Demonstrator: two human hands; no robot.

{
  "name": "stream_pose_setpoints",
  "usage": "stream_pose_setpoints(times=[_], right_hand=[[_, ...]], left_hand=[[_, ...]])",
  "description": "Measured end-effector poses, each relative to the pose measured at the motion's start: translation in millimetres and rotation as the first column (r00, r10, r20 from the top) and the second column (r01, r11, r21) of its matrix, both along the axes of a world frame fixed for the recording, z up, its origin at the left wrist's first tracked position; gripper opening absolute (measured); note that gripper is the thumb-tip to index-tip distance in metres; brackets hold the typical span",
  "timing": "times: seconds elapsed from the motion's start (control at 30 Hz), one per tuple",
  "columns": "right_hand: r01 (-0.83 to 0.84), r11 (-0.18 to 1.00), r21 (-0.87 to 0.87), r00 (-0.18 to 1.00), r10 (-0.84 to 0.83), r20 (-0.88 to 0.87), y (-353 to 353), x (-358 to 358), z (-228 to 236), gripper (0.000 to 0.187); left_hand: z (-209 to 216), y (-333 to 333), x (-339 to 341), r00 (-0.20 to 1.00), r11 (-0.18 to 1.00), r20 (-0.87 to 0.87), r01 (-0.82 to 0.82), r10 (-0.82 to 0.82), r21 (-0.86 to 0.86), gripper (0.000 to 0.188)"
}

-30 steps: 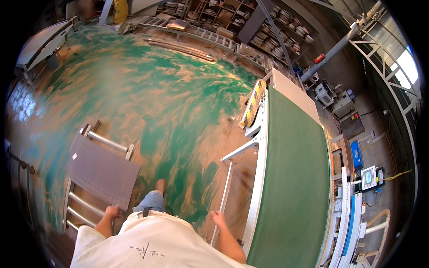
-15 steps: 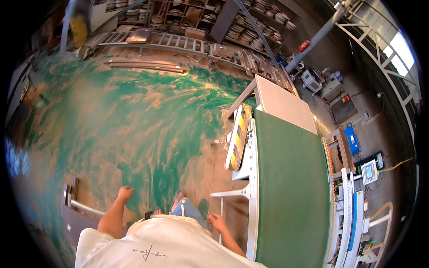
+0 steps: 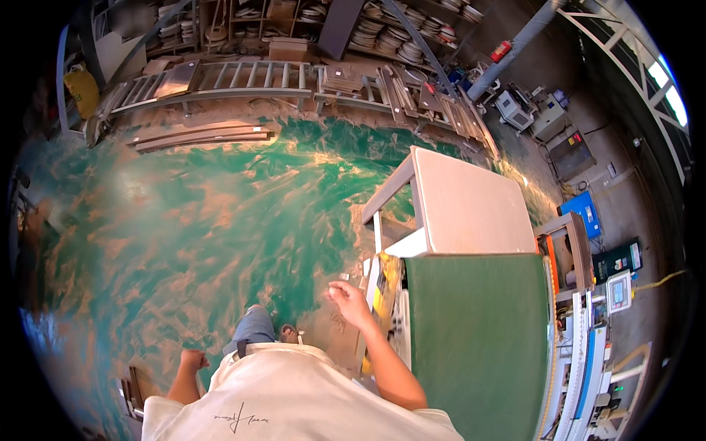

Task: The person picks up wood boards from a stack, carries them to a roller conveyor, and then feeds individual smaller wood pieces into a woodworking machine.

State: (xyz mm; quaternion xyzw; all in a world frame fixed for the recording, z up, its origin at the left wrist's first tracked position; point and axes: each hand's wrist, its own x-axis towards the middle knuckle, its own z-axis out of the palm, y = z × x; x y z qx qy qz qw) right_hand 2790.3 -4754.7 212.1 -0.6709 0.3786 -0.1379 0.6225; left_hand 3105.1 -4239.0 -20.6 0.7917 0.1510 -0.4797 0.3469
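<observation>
Swung back and lowered since half a second earlier is the left hand (image 3: 194,359), while the right hand (image 3: 347,300) has been brought forward and the pale-topped table (image 3: 474,209) is now seen nearer. At the far left, a yellow bag (image 3: 82,92) is leaned near a post, and lower down a metal frame (image 3: 131,397) is partly seen near the left hand. That hand is held free above the dusty green floor (image 3: 220,213); its fingers are bent, but whether they are apart or together cannot be told. Farther off, a brown panel (image 3: 178,79) is laid across a roller conveyor (image 3: 257,94), and long brown boards (image 3: 202,137) are stacked on the floor before it. At the middle, one leg is seen in denim shorts (image 3: 256,328). To its right, the right hand is raised with fingers loosely curled and slightly apart, just beside a yellow-and-black guard (image 3: 386,287); whether the two touch cannot be told. The guard is mounted along the near side of a green belt (image 3: 474,338), at whose far end the table is set. Farther right, a blue box (image 3: 582,213) and a small screen (image 3: 619,292) are seen beyond the belt.
</observation>
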Motion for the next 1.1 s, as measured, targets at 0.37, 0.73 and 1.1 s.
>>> stream_pose_setpoints(times=[0.37,0.73,1.1], right_hand=[[0.018,0.999,0.044,0.988,-0.011,-0.153,-325,149,-81,0.034],[0.465,0.874,0.138,0.870,-0.423,-0.254,-672,225,-124,0.032],[0.434,0.889,0.145,0.870,-0.372,-0.324,-1185,398,-105,0.033]], left_hand=[[-52,-362,173,0.947,0.976,-0.241,-0.190,0.211,0.106,0.033],[41,-1022,492,0.903,0.929,0.355,0.323,-0.243,-0.184,0.039],[-8,-1353,561,0.961,0.959,-0.016,0.274,-0.276,-0.074,0.041]])
